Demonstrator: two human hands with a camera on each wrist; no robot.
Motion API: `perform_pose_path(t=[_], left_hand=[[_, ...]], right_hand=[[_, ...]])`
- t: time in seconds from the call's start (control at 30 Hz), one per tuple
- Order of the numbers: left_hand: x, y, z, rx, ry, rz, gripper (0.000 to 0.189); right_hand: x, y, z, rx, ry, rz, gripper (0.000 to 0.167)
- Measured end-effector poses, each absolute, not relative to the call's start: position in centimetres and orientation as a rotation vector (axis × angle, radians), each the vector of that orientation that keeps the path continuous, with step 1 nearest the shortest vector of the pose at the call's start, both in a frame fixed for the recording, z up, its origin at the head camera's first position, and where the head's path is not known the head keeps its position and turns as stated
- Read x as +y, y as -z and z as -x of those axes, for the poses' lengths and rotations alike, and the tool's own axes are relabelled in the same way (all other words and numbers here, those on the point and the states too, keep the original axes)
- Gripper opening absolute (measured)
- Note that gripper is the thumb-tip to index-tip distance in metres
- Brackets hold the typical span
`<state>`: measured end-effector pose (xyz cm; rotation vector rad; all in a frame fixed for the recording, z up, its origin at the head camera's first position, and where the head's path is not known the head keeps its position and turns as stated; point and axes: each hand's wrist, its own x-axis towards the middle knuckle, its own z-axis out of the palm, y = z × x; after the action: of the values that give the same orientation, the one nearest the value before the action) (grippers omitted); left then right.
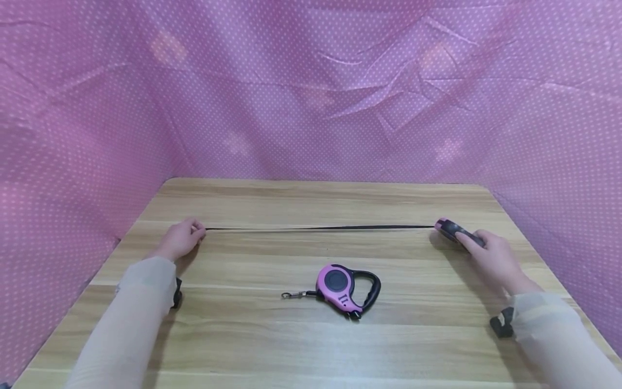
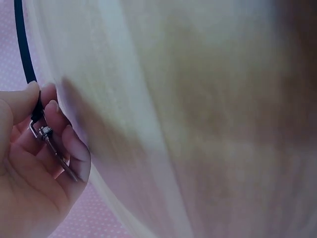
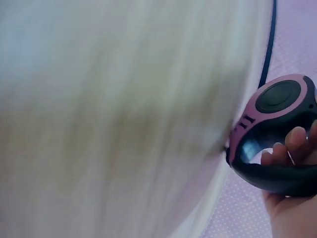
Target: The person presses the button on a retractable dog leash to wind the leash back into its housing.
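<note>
Stretched level between the two hands is a thin black leash strap [image 1: 369, 227]. At the left of the table, my left hand [image 1: 182, 238] pinches the strap's end between thumb and finger. Its metal snap hook [image 2: 55, 150] lies against the curled fingers in the left wrist view. My right hand [image 1: 495, 262] grips the handle of a pink and black retractable leash [image 3: 278, 96] at the right side, fingers passing through the loop. The strap runs out of that casing. A similar retractable leash [image 1: 336, 280] lies flat on the table, nearer the body and between the hands.
The second leash's small metal hook [image 1: 293, 295] points left on the wooden table [image 1: 272, 351]. Pink dotted cloth [image 1: 311, 108] hangs behind the table and along both sides. Dark straps [image 1: 502, 322] sit at both wrists.
</note>
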<state>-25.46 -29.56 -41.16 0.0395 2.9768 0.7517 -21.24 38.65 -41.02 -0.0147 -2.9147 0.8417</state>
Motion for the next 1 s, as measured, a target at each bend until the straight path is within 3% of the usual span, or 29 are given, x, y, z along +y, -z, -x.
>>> perform_pose_path(t=[0.37,0.8,0.93,1.0], left_hand=[[-30.2,41.1,25.4,2.981,-0.734,0.002,0.023],[-30.4,41.1,25.6,2.967,-0.677,0.043,0.028],[-30.3,40.9,25.5,2.96,-0.656,0.047,0.03],[-30.3,40.9,25.5,2.957,-0.656,0.048,0.031]], right_hand=[[39.5,40.2,21.7,-2.759,-1.273,0.41,0.061],[40.2,40.8,21.9,-2.451,-1.903,0.663,0.037],[40.4,41.4,22.0,-2.598,-1.722,0.69,0.044],[40.5,41.7,21.9,-2.739,-1.505,0.664,0.061]])
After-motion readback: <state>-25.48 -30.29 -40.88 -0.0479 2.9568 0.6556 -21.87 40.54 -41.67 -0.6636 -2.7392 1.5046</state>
